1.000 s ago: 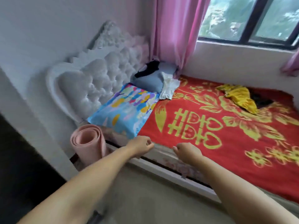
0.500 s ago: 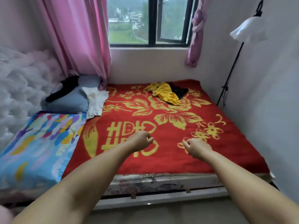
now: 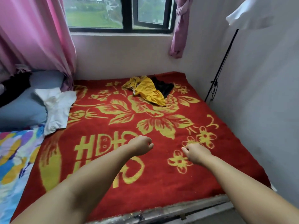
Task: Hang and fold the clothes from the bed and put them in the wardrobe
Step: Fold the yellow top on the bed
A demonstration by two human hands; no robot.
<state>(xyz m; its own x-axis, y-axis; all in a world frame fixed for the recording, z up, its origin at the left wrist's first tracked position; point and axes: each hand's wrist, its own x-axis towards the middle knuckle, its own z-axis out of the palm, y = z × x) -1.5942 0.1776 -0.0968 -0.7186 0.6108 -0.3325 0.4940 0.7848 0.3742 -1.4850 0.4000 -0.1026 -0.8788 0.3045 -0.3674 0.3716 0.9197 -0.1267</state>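
A crumpled yellow garment [image 3: 146, 91] lies at the far side of the bed, on the red and gold blanket [image 3: 161, 175]. A black garment [image 3: 163, 85] is partly tucked under it. A white garment [image 3: 55, 109] drapes off the blue-grey pillow [image 3: 22, 110] at the left. Another black garment [image 3: 15, 85] lies on top of that pillow. My left hand [image 3: 140, 145] and my right hand [image 3: 196, 153] hover over the middle of the blanket, fingers loosely curled, holding nothing.
A colourful patterned pillow [image 3: 14, 160] lies at the near left. Pink curtains [image 3: 37, 34] hang at the left of the window [image 3: 119, 13]. A floor lamp [image 3: 226, 52] with a white shade stands by the right wall. The wardrobe is out of view.
The view has swung right from the headboard and moved in over the bed. Both hands stay loosely curled and have reached further across the blanket.
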